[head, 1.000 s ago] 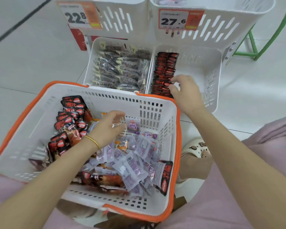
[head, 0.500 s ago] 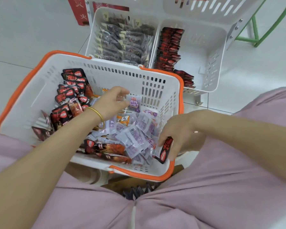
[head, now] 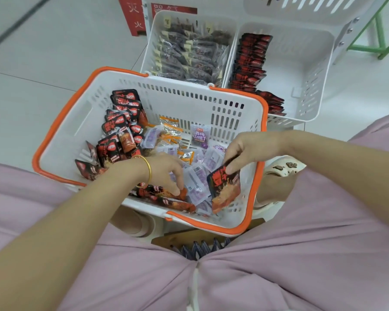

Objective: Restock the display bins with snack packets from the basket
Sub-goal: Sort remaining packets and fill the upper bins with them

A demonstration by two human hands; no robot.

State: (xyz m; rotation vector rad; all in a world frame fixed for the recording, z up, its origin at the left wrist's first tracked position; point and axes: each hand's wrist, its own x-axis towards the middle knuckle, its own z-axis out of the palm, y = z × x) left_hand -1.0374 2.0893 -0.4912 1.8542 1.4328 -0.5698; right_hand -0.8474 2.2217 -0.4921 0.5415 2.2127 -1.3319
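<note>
While the right hand (head: 249, 151) is holding up one red-and-black snack packet (head: 225, 187), this packet is hanging inside the near right corner of the basket (head: 189, 102), over the pale purple packets (head: 200, 173). The thumb and the fingers (head: 231, 169) are pinching its top edge. The left hand (head: 166, 171) is reaching down to the long red packets (head: 166, 198) along the near wall. Its fingers are bending onto one of them, but I cannot tell whether they are gripping it.

I am judging that the picking step is in hand. The next move is calling for carrying the packet over the far rim to the right bin (head: 301, 63). There it should go upright at the near end of the row of the same packets (head: 249, 61), which is standing against the bin's left wall.

Counting now: one packet is in the right hand. About a dozen red-and-black ones are lying at the left of the basket (head: 121, 124), with at least two long red ones and about four orange ones (head: 171, 133). The purple ones are more than ten, but they are overlapping too much for an exact count. The row is showing about a dozen packets, and three or four more are lying tipped over at its near end. Two lower bins are showing, and the left bin (head: 148, 48) is looking full of dark packets. One basket is standing on the floor.
</note>
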